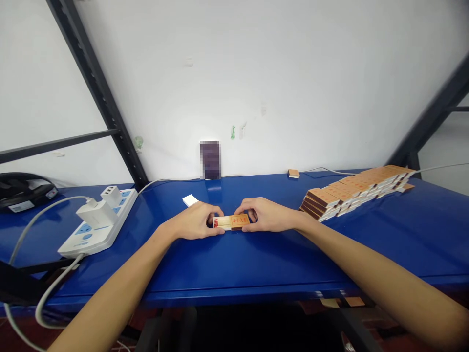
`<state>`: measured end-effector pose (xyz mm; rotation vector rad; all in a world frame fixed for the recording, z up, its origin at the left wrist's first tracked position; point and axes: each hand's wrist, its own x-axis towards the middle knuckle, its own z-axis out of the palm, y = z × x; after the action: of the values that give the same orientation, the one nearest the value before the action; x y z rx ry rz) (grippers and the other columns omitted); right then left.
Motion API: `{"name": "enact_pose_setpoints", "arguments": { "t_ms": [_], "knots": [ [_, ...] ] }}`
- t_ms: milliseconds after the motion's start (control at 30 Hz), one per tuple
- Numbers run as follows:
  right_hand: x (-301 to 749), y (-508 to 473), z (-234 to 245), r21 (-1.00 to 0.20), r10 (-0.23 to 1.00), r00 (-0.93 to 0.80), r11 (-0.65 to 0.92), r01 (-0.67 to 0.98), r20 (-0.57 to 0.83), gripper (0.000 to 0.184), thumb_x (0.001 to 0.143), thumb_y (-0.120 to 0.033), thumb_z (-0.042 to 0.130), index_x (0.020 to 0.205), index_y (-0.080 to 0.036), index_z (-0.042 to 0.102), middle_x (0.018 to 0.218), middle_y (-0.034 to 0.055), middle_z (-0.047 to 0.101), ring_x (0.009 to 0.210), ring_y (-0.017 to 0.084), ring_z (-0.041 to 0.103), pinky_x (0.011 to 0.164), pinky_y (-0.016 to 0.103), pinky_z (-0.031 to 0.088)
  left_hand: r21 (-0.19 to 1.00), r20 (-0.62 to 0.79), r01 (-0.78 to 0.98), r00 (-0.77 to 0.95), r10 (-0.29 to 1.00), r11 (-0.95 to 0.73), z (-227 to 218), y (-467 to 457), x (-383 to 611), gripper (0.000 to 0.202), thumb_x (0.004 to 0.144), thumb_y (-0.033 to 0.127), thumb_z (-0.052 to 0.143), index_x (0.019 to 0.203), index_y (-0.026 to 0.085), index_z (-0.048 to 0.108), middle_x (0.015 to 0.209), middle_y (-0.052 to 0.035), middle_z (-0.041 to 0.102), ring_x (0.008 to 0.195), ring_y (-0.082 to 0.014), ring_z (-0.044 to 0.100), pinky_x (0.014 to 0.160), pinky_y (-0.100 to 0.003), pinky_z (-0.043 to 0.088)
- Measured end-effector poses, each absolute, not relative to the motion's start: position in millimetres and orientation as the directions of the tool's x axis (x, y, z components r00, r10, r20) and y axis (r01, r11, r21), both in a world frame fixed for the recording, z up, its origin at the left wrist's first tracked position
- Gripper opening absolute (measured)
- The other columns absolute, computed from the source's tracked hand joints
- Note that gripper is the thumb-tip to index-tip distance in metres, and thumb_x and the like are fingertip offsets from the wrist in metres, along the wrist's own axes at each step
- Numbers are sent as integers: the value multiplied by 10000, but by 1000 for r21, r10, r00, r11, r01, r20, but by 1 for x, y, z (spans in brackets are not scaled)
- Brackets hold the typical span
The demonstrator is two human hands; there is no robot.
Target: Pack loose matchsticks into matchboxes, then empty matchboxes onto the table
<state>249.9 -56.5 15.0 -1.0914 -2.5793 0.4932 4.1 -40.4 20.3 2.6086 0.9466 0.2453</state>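
Observation:
Between my two hands, a matchbox lies low over the blue table, slid partly open. Its white inner tray (223,223) sticks out to the left and shows matches with red heads. The orange sleeve (240,221) with red lettering covers the right part. My left hand (200,221) pinches the tray end between thumb and fingers. At the other end, my right hand (261,215) grips the sleeve the same way. Just behind my left hand lies a small white block-like piece (190,200), partly hidden.
Rows of stacked matchboxes (351,190) stand on the right of the blue table (234,274). A single matchbox (293,173) lies near the wall. On the left is a white power strip (102,225) with plugs and cables. A blurred dark panel (210,160) leans at the wall.

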Motion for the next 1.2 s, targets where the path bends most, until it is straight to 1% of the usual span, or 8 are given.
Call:
{"name": "enact_pose_setpoints", "arguments": {
  "t_ms": [100,267,400,533,667,767,1033,1200],
  "knots": [
    [245,-58,11,-428,723,-671,666,611,168,378,759,-366,692,1090,-184,669,879,32,587,670,126,523,627,261,410,422,91,547,768,634,-723,15,-40,8,382,789,481,632,1040,194,646,679,13,598,574,-122,520,552,-244,366],
    [234,-62,4,-454,723,-650,673,585,235,390,771,-377,673,1093,-156,662,838,29,573,663,127,526,641,265,415,539,134,493,750,648,-682,8,-39,14,705,679,524,738,1287,249,514,744,21,599,649,-139,563,605,-251,429],
    [231,-61,-1,-409,708,-654,698,589,267,368,780,-334,650,1100,-152,658,845,39,574,710,148,539,697,287,428,523,128,502,753,646,-689,10,-40,13,674,697,536,714,1274,244,525,759,12,612,666,-145,570,631,-262,446],
    [232,-59,-2,-377,699,-659,710,595,278,375,808,-363,625,1117,-151,641,914,68,584,800,179,562,761,314,442,296,215,657,662,718,-693,14,-33,7,489,850,559,509,1207,235,582,905,-42,642,776,-184,593,726,-310,461],
    [233,-61,-1,-380,702,-665,706,598,257,396,839,-393,589,1156,-156,616,967,84,584,878,204,569,797,329,449,-1,284,897,423,860,-441,10,-15,-14,473,885,523,417,1182,208,605,1031,-105,587,959,-279,580,847,-397,453],
    [233,-62,1,-396,708,-663,696,599,241,404,849,-408,571,1168,-162,602,990,84,577,884,205,566,796,331,452,-55,208,943,332,920,-328,5,-1,-33,501,885,502,394,1194,173,609,1025,-133,538,921,-291,580,849,-424,454],
    [228,-68,-1,-365,690,-680,717,594,249,356,791,-331,607,1100,-154,586,1008,80,533,869,206,565,800,344,454,216,193,725,626,756,-654,9,20,10,469,901,473,410,1174,164,634,985,-100,575,975,-243,552,950,-401,418],
    [227,-69,1,-352,681,-691,726,591,242,346,771,-332,612,1064,-151,591,989,71,521,817,192,557,776,343,459,564,201,516,672,713,-645,24,31,77,517,910,463,436,1349,196,495,1325,-92,537,1170,-223,514,1014,-359,396]
  ]
}}
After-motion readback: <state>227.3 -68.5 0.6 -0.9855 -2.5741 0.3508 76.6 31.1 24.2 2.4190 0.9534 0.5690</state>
